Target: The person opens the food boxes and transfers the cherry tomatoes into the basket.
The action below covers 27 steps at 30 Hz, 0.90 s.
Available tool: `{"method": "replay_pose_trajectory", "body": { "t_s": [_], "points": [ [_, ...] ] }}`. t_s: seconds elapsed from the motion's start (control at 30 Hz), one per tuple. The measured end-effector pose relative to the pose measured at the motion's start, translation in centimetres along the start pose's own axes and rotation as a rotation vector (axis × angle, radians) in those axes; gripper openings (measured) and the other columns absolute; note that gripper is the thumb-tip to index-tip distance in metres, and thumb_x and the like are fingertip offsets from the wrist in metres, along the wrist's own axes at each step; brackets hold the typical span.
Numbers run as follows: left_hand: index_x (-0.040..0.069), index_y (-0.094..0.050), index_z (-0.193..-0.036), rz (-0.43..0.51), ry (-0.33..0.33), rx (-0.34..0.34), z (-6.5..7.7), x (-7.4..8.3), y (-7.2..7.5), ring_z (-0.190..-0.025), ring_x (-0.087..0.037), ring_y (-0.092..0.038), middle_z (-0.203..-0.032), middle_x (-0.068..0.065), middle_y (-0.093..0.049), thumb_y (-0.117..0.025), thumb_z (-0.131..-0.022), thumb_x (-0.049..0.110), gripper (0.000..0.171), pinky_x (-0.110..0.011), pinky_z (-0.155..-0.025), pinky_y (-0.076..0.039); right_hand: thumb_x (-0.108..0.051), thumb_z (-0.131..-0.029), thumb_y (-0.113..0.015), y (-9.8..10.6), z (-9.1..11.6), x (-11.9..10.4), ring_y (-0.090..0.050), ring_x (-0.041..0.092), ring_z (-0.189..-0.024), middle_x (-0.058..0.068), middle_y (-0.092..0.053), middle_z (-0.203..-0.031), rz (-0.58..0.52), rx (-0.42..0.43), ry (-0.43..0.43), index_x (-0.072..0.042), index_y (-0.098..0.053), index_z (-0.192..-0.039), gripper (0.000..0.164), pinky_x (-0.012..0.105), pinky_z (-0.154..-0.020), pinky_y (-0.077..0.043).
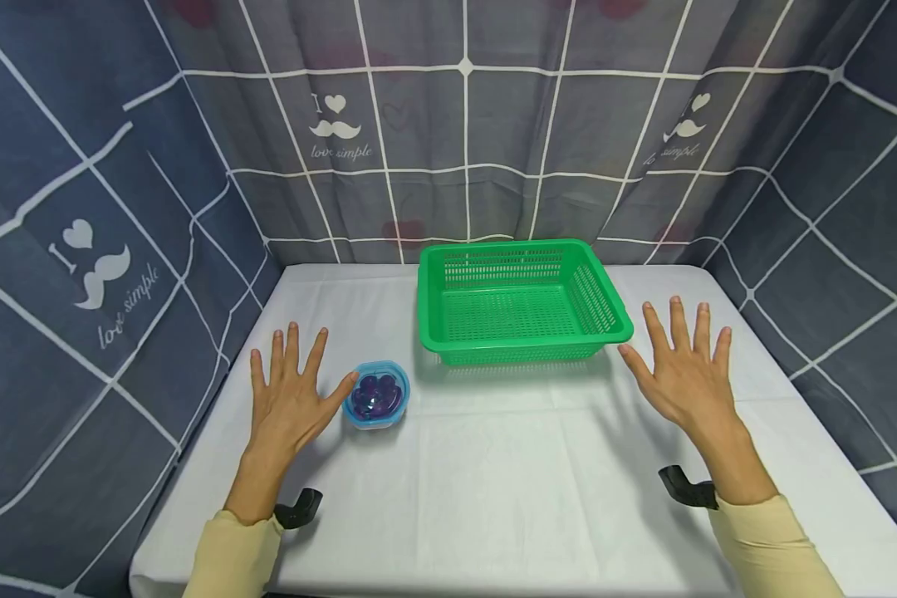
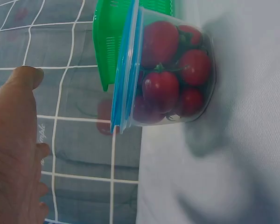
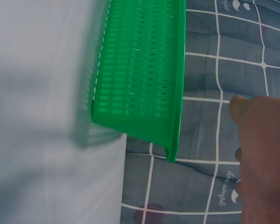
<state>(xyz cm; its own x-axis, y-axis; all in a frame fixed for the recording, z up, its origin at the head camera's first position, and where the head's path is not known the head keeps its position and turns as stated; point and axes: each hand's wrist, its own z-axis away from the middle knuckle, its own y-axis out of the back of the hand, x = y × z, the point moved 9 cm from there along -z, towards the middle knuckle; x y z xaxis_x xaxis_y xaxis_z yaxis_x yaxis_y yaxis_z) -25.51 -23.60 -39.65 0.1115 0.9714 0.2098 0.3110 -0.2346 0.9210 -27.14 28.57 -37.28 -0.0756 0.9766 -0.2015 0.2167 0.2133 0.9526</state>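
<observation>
A clear plastic container [image 2: 177, 74] with a blue lid [image 2: 126, 70] stands on the white table, and small red tomatoes [image 2: 161, 91] fill it. From above, the tomatoes look purple through the lid [image 1: 377, 396]. My left hand [image 1: 291, 403] hovers just left of the container, fingers spread, its thumb near the lid and holding nothing. Toward the back of the table sits a green perforated plastic basket [image 1: 523, 345] with nothing in it. To the right of that basket my right hand [image 1: 688, 382] is held above the table, fingers spread and holding nothing.
A white cloth [image 1: 493, 498] covers the table. Grey curtains with white grid lines [image 1: 433, 124] hang behind it, and others stand close on the left [image 1: 67, 332] and right [image 1: 852, 249]. A black strap piece [image 1: 299, 508] is on each wrist.
</observation>
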Motion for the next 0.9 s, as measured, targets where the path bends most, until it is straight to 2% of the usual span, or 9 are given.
{"method": "replay_pose_trajectory", "body": {
  "t_s": [0.13, 0.27, 0.4, 0.53, 0.67, 0.9],
  "points": [
    [0.018, -0.024, -0.165, 0.056, -0.009, 0.022, 0.1, -0.1, 0.0, -0.159, -0.044, -0.003, -0.171, -0.025, -0.009, -0.050, -0.098, 0.067, 0.087, -0.068, -0.123, 0.007, -0.063, -0.106, -0.032, -0.2, -0.2, -0.5, 0.026, 0.040, -0.154, 0.022, 0.005, -0.172, -0.033, 0.016, 0.017, -0.017, -0.009, -0.167, 0.080, 0.071, -0.119, 0.016],
    [0.015, -0.027, -0.164, 0.171, -0.025, 0.067, 0.3, -0.1, -0.3, -0.156, -0.046, -0.014, -0.169, -0.025, -0.017, -0.058, -0.098, 0.058, 0.084, -0.069, -0.123, -0.003, -0.058, -0.107, -0.037, -0.2, -0.5, -1.4, 0.016, 0.041, -0.157, 0.023, 0.000, -0.172, -0.084, 0.043, 0.057, -0.015, -0.012, -0.167, 0.078, 0.068, -0.124, 0.005],
    [0.013, -0.028, -0.163, 0.340, -0.041, 0.093, 0.7, -0.2, -0.9, -0.150, -0.050, -0.025, -0.167, -0.025, -0.023, -0.064, -0.099, 0.047, 0.081, -0.070, -0.119, -0.018, -0.049, -0.108, -0.045, -0.3, -0.8, -2.9, -0.004, 0.042, -0.159, 0.023, -0.012, -0.171, -0.147, 0.097, 0.124, -0.012, -0.018, -0.166, 0.074, 0.071, -0.121, -0.016],
    [0.013, -0.027, -0.163, 0.514, -0.037, 0.081, 1.2, -0.3, -2.2, -0.150, -0.046, -0.030, -0.166, -0.021, -0.026, -0.068, -0.098, 0.038, 0.082, -0.069, -0.116, -0.028, -0.042, -0.106, -0.054, -0.4, -1.0, -5.1, -0.024, 0.043, -0.154, 0.021, -0.026, -0.167, -0.230, 0.151, 0.200, -0.011, -0.027, -0.163, 0.070, 0.071, -0.114, -0.031],
    [0.012, -0.026, -0.162, 0.643, -0.035, 0.059, 1.9, -0.2, -4.0, -0.147, -0.041, -0.037, -0.165, -0.017, -0.029, -0.072, -0.095, 0.030, 0.083, -0.064, -0.116, -0.033, -0.037, -0.105, -0.059, -1.1, -1.1, -7.1, -0.033, 0.043, -0.150, 0.019, -0.034, -0.165, -0.287, 0.167, 0.263, -0.010, -0.033, -0.161, 0.067, 0.067, -0.113, -0.035],
    [0.008, -0.024, -0.162, 0.764, -0.031, 0.032, 2.6, -0.1, -6.0, -0.146, -0.039, -0.040, -0.162, -0.021, -0.032, -0.074, -0.093, 0.022, 0.087, -0.056, -0.119, -0.035, -0.035, -0.104, -0.062, -2.8, -1.1, -10.8, -0.036, 0.039, -0.149, 0.014, -0.038, -0.163, -0.330, 0.136, 0.355, -0.011, -0.038, -0.159, 0.064, 0.064, -0.115, -0.036]
  ]
}}
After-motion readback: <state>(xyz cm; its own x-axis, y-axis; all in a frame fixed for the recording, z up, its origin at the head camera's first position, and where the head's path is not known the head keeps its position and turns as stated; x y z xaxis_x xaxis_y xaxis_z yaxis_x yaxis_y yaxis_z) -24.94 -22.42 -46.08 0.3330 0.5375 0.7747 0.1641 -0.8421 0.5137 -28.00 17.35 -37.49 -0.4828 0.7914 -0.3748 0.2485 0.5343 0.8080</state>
